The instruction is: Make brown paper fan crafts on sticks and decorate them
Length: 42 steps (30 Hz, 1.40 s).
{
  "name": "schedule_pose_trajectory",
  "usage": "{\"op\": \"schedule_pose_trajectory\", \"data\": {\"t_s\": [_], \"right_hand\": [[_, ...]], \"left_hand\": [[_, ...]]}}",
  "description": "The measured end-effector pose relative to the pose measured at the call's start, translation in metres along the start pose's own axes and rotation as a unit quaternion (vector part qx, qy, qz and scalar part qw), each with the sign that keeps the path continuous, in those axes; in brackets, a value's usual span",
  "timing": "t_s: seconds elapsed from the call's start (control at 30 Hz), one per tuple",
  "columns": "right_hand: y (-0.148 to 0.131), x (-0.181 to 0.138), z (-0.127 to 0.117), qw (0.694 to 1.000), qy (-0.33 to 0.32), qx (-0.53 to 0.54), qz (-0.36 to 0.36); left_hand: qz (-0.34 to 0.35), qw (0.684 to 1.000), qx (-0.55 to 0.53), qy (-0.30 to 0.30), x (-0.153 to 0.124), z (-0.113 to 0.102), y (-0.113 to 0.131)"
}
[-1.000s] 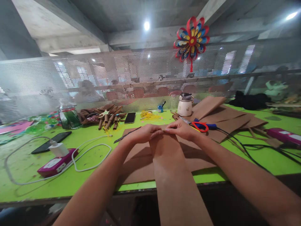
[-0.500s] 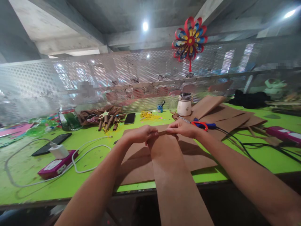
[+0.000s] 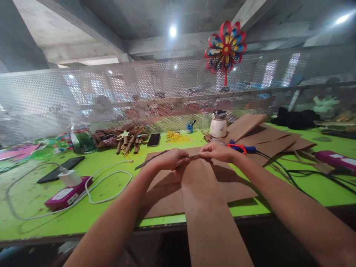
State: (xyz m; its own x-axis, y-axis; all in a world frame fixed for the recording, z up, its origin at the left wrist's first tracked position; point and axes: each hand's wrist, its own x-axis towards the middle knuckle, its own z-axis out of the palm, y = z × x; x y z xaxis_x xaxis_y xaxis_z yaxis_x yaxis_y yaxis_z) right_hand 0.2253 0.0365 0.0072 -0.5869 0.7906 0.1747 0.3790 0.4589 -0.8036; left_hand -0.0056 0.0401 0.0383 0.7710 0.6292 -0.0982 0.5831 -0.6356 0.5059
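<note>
A long strip of brown kraft paper [image 3: 207, 207] runs from my hands down over the table's front edge. At its far end a narrow rolled or folded edge is pinched between the fingers of my left hand [image 3: 175, 159] and my right hand [image 3: 215, 151]. Both hands are closed on that edge, a short gap apart. Beneath them more brown paper sheets [image 3: 161, 204] lie on the green table [image 3: 111, 218]. A thin dark strip or blade [image 3: 150, 160] lies just beyond my left wrist. Red-handled scissors [image 3: 236, 147] rest past my right wrist.
Left are a purple power strip [image 3: 68, 194] with a white cable, and a dark tablet-like slab [image 3: 61, 170]. Behind stand a glass jar [image 3: 82, 139], rolled paper tubes [image 3: 128, 144], a phone [image 3: 154, 140] and a cream flask [image 3: 218, 125]. Brown sheets [image 3: 258, 135] pile up right.
Both hands have shifted very slightly right with the paper's edge still pinched between them. More of the thin dark strip now shows beside my left wrist.
</note>
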Motion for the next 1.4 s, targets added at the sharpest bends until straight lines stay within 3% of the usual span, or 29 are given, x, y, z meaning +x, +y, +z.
{"op": "schedule_pose_trajectory", "data": {"t_s": [0.4,0.63,0.8,1.03,1.17,1.4], "right_hand": [[-0.016,-0.001,0.011,0.996,0.023,-0.077,-0.045],[-0.013,0.0,0.007,0.996,0.04,-0.078,-0.024],[-0.013,-0.001,0.006,0.996,0.002,-0.086,-0.012],[-0.011,0.002,0.015,0.992,0.006,-0.11,-0.054],[-0.006,0.004,0.017,0.996,0.034,-0.076,-0.039],[-0.002,0.004,0.014,1.0,0.023,-0.016,0.002]], "left_hand": [[0.033,0.998,-0.047,-0.032,-0.002,-0.001,0.005],[0.009,0.999,-0.018,-0.026,0.001,0.001,-0.003],[-0.023,0.998,-0.033,-0.046,0.001,0.002,-0.002],[0.023,0.993,-0.09,-0.069,0.004,0.002,-0.005],[0.025,0.991,-0.115,-0.056,0.003,-0.002,-0.005],[0.009,0.992,-0.106,-0.064,-0.001,-0.004,-0.006]]}}
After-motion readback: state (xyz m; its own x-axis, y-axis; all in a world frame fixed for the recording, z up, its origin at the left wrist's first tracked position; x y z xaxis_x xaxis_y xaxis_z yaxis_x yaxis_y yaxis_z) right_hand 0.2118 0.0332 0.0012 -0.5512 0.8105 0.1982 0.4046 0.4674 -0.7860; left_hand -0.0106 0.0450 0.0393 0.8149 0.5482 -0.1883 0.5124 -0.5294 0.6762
